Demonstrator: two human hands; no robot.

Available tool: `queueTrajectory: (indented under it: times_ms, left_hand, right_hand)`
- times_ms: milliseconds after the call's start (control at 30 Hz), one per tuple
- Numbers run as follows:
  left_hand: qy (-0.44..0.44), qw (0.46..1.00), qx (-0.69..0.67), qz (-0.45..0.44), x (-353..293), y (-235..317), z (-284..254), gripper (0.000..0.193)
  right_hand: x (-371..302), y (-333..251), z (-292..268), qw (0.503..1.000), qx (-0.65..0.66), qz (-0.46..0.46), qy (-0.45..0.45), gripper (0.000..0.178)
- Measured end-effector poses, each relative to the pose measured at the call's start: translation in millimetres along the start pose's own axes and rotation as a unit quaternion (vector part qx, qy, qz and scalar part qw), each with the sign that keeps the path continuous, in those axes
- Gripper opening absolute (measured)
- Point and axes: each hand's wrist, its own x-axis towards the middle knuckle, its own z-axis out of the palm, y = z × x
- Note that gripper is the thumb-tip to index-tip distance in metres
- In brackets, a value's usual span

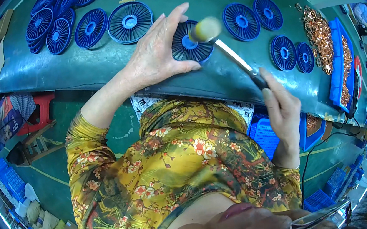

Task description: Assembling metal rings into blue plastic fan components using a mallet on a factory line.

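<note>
My right hand [283, 104] is closed round the dark grip of a mallet [235, 56] with a metal shaft. The mallet's yellow and whitish head [205, 30], blurred by motion, is in front of the right part of a blue spoked wheel [180, 47] lying on the green table. My left hand [155, 49] is at the left side of this wheel, thumb and fingers spread wide apart. Its thumb lies by the wheel's near rim, and the forefinger reaches past the far side. Whether the fingertips press on the rim I cannot tell.
Blue wheels [130, 22] lie to the left, some stacked, and several more [241, 21] to the right. Copper-coloured rings [318, 36] form a pile at the right, beside a blue tray [336, 63] of similar pieces. A red stool [45, 108] stands below left.
</note>
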Motion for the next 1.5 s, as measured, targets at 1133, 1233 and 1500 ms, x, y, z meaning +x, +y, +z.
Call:
queueTrajectory:
  times_ms: [1133, 1233, 1500]
  left_hand:
    - [0.073, 0.996, -0.003, -0.050, -21, -5, -13, 0.109]
    - [0.080, 0.995, -0.027, -0.049, -26, -12, -8, 0.110]
    - [0.301, 0.949, -0.066, 0.067, -35, -26, -26, 0.069]
  right_hand:
    - [25, -5, 38, 0.996, -0.034, 0.026, -0.077, 0.034]
    - [32, -11, 29, 0.992, -0.050, 0.079, -0.088, 0.032]
    - [27, -14, 11, 0.984, 0.110, 0.114, -0.078, 0.030]
